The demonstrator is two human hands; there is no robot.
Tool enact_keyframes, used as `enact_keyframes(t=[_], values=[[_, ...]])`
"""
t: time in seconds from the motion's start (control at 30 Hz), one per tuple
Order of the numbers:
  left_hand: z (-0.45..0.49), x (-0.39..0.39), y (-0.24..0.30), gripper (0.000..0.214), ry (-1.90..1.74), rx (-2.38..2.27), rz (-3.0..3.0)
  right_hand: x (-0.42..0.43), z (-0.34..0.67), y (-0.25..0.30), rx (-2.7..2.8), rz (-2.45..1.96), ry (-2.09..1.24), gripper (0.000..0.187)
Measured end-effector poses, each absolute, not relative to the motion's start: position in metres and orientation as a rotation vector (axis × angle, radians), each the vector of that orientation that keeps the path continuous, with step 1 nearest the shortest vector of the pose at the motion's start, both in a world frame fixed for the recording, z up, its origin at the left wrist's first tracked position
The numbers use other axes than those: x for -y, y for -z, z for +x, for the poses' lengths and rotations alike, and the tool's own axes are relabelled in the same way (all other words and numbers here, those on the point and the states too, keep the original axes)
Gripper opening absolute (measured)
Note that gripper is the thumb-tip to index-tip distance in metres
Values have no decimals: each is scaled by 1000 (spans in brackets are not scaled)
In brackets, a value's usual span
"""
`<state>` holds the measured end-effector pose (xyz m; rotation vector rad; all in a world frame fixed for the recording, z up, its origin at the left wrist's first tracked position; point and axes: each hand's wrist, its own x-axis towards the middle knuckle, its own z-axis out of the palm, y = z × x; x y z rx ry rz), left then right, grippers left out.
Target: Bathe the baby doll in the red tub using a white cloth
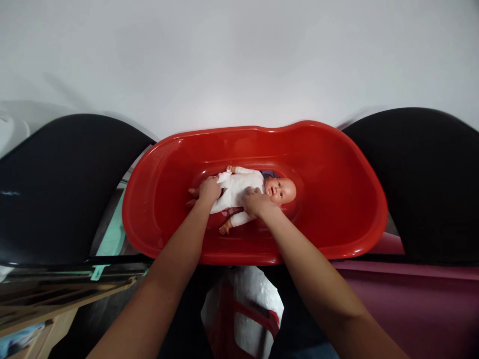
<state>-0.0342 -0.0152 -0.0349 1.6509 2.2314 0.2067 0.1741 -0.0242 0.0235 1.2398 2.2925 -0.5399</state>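
A baby doll [234, 191] in a white bodysuit lies on its back in a red baby bath [337, 199], its head to the right and its bare feet to the left. My left hand [210, 190] is closed at the doll's legs, on the white cloth there. Over the doll's chest, the bent fingers of my right hand [256, 202] are closed on the front of the bodysuit. Both doll arms lie out to the sides, and one small hand rests near the bath's front wall. Parts of my fingertips are hidden.
A black chair [56, 189] stands left of the bath and another black chair [422, 184] right of it. Behind is a pale wall [239, 65]. A wooden frame [67, 304] is at lower left, and a dark pink surface [411, 304] at lower right.
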Motion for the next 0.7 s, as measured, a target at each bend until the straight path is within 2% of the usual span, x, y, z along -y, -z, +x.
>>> enact_keyframes(t=[0.27, 0.37, 0.53, 0.7], values=[[-10, 18, 18, 57, -233, -2109, 1821, 27, 174, -26, -2302, 1252, 543, 52], [-10, 18, 13, 59, -104, -2150, 1721, 27, 174, -26, -2299, 1254, 542, 51], [-24, 18, 12, 50, -20, -2393, 1433, 26, 174, -29, -2278, 1248, 562, 51], [-32, 17, 21, 60, -22, -2324, 1372, 26, 174, -31, -2276, 1255, 565, 50]])
